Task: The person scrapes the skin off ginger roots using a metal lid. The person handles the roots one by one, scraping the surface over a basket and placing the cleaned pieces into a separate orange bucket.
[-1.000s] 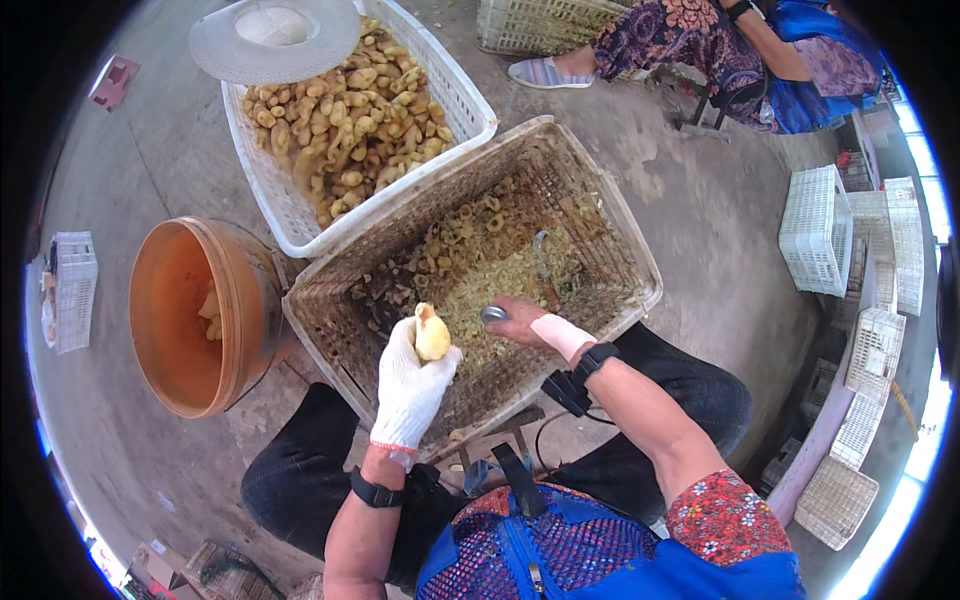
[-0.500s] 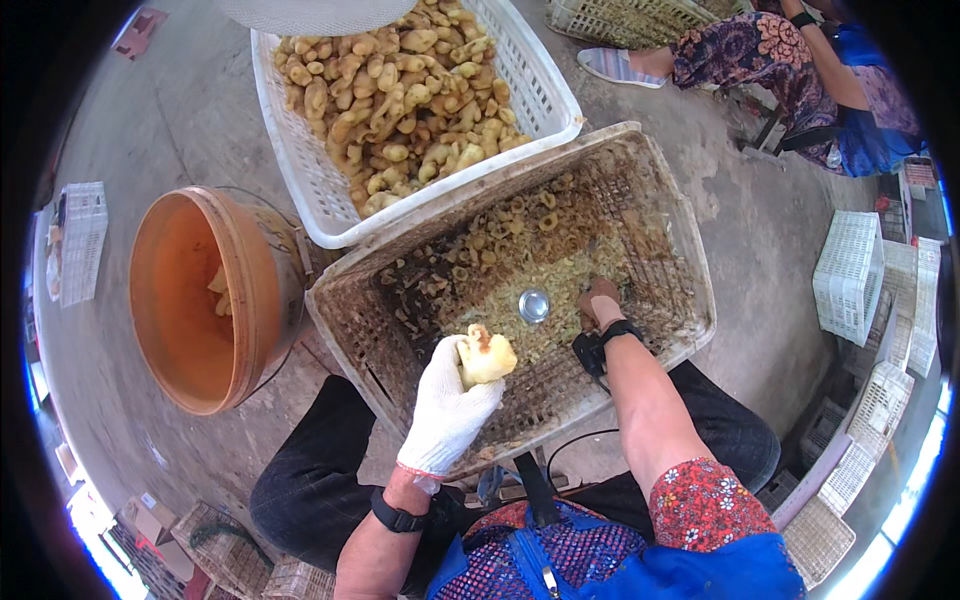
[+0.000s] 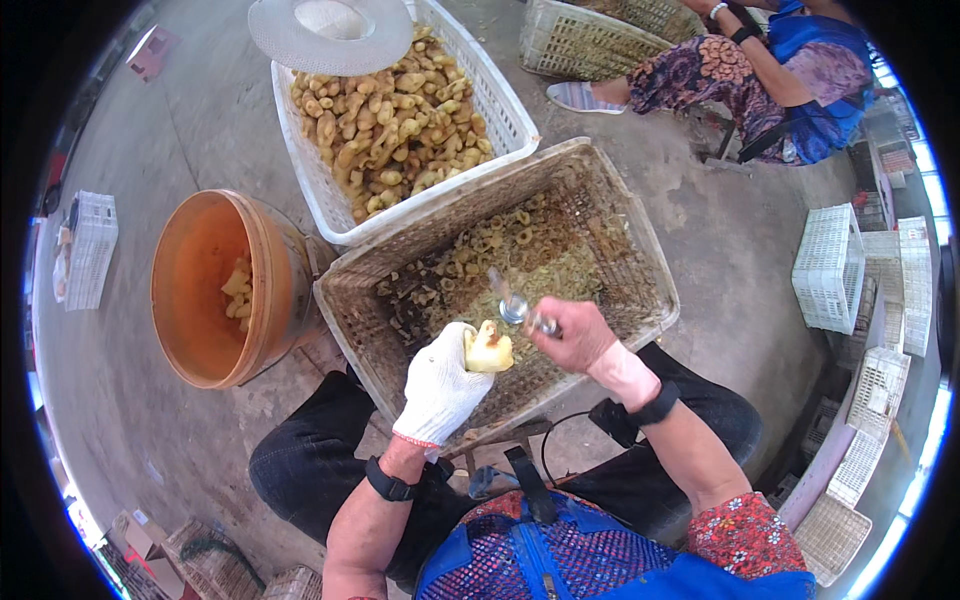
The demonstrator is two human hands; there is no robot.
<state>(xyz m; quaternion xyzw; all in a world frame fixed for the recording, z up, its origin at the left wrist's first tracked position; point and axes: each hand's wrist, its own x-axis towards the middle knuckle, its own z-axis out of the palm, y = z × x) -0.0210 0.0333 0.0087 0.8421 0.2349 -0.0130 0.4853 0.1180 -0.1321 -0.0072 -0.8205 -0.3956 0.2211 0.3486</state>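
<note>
Holding a yellow fruit [image 3: 489,348] in closed gloved left hand [image 3: 440,385] over the wicker basket [image 3: 640,235], the person's right hand [image 3: 572,335] grips a metal scoop [image 3: 508,300]; few finished pieces lie in the orange tub [image 3: 215,285], while the white crate [image 3: 500,105] looks nearly full.

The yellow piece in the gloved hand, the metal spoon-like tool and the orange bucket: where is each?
yellow piece [image 3: 489,348], head view, on its pale top above the glove.
metal tool [image 3: 512,306], head view, on its shiny scoop end.
orange bucket [image 3: 195,255], head view, on its bare inner wall.
</note>
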